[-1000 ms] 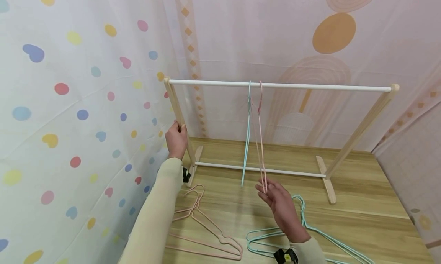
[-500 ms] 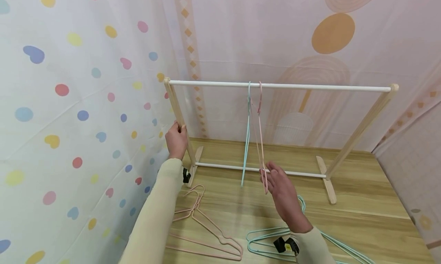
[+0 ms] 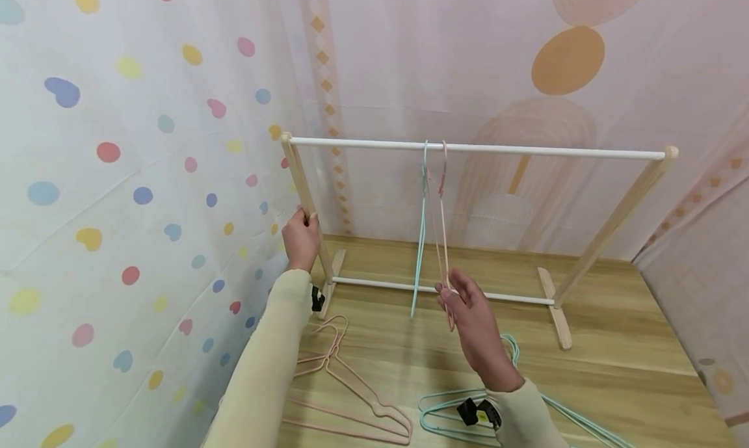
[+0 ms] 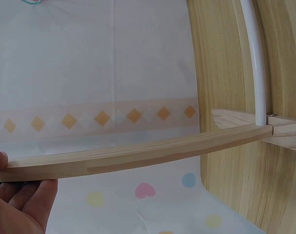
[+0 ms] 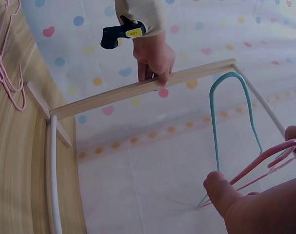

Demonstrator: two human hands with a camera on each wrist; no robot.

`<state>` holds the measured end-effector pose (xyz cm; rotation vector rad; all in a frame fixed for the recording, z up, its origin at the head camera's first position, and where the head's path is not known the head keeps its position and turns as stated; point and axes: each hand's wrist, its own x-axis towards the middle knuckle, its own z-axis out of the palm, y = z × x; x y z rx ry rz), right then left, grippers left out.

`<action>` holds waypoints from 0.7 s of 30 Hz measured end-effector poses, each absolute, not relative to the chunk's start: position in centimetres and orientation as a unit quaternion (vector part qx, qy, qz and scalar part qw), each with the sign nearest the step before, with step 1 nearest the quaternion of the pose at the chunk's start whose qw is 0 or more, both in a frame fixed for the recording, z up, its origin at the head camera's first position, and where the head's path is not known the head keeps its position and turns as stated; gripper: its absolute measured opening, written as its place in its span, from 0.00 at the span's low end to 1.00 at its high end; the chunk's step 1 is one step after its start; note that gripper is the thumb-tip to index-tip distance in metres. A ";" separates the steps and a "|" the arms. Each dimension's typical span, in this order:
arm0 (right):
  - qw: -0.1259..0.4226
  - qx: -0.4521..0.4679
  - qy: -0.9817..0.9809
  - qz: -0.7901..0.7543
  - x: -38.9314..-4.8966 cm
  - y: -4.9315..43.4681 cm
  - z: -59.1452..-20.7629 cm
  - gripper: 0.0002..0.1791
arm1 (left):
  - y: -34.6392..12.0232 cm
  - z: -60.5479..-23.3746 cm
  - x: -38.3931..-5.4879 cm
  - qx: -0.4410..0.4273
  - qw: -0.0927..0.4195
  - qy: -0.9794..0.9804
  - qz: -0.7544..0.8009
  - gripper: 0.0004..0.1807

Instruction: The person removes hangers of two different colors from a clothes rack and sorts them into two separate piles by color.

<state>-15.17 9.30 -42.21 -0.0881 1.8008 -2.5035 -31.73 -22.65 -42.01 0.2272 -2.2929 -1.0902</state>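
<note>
A white-railed wooden rack [image 3: 544, 151] stands ahead of me. My left hand [image 3: 301, 241] grips its left wooden post [image 4: 138, 153], fingers under and thumb over it in the left wrist view. From the top rail hang a teal hanger [image 3: 419, 253] and, just right of it, a pink hanger [image 3: 444, 240], both nearly edge-on. My right hand [image 3: 480, 328] pinches the lower near end of the pink hanger between thumb and fingers. In the right wrist view the rounded end of the teal hanger [image 5: 231, 75] shows beyond the thumb [image 5: 218, 187].
Several pink hangers [image 3: 351, 370] lie on the wooden tabletop [image 3: 632, 370] at front left. A pile of teal hangers [image 3: 576, 417] lies under my right forearm. A dotted curtain [image 3: 146, 240] borders the left side, and a patterned curtain [image 3: 380, 64] hangs behind the rack.
My right hand slid up and away along the pink hanger's end; its fingers were straighter half a second ago and now close on it. The left hand has stayed on the post.
</note>
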 end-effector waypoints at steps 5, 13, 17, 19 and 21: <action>0.016 -0.043 0.580 -0.813 -15.1 9.2 -42.2 0.28 | -22.6 -42.0 -31.6 0.085 0.293 -0.861 -0.407 0.16; -0.049 -0.034 0.587 -0.807 -14.6 9.1 -42.2 0.24 | -22.5 -42.1 -31.7 0.082 0.295 -0.860 -0.408 0.17; -0.071 -0.035 0.581 -0.810 -14.4 9.1 -42.2 0.23 | -22.5 -42.0 -31.8 0.081 0.296 -0.861 -0.407 0.17; -0.076 -0.035 0.579 -0.811 -14.3 9.2 -42.2 0.23 | -22.6 -42.0 -31.9 0.082 0.295 -0.861 -0.407 0.17; -0.079 -0.036 0.579 -0.811 -14.2 9.3 -42.2 0.23 | -22.6 -42.0 -31.9 0.084 0.293 -0.860 -0.409 0.15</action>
